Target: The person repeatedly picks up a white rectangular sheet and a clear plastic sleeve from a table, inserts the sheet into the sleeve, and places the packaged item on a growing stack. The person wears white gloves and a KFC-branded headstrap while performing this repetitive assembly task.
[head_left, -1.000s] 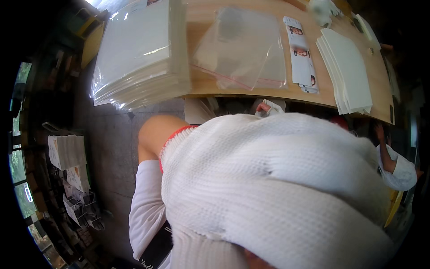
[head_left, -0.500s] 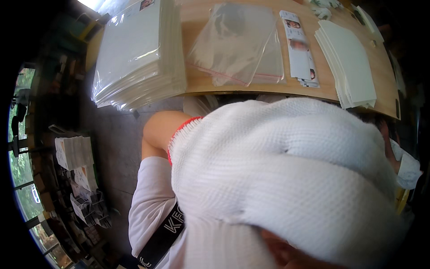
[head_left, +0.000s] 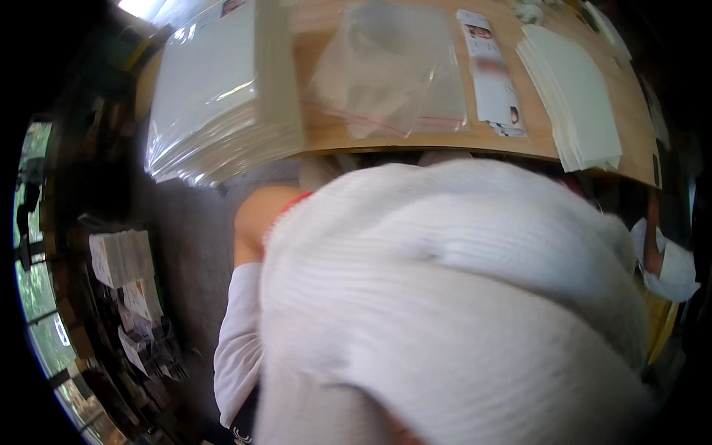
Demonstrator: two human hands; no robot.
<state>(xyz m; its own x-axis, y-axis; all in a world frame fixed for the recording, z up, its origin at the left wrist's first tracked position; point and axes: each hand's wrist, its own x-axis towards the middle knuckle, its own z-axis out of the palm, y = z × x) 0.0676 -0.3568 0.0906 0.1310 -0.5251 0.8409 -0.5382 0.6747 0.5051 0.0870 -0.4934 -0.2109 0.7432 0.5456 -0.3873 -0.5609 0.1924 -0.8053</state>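
My left hand (head_left: 452, 297), in a white knit glove with a red cuff, fills the middle of the view very close up and blurred by motion. Its thumb points down, apart from the fingers, which stretch toward the right; nothing shows in its grasp. My bare left elbow (head_left: 256, 215) is bent below the table edge. At the right rim, part of my right arm shows with a white sleeve (head_left: 673, 276), while the right hand is hidden behind the glove. Beyond lie clear plastic sleeves (head_left: 386, 81) and a tall stack of plastic-wrapped sheets (head_left: 208, 89).
On the wooden table (head_left: 337, 137) are narrow printed strips (head_left: 493, 93) and a fanned pile of pale sheets (head_left: 575, 104). White gloves (head_left: 528, 12) lie at the far edge. Paper stacks (head_left: 122, 256) stand low at the left, near windows.
My gloved left hand has shifted slightly left and looks larger and more blurred. It covers more of the dark strap. The table and its piles have moved slightly left in view.
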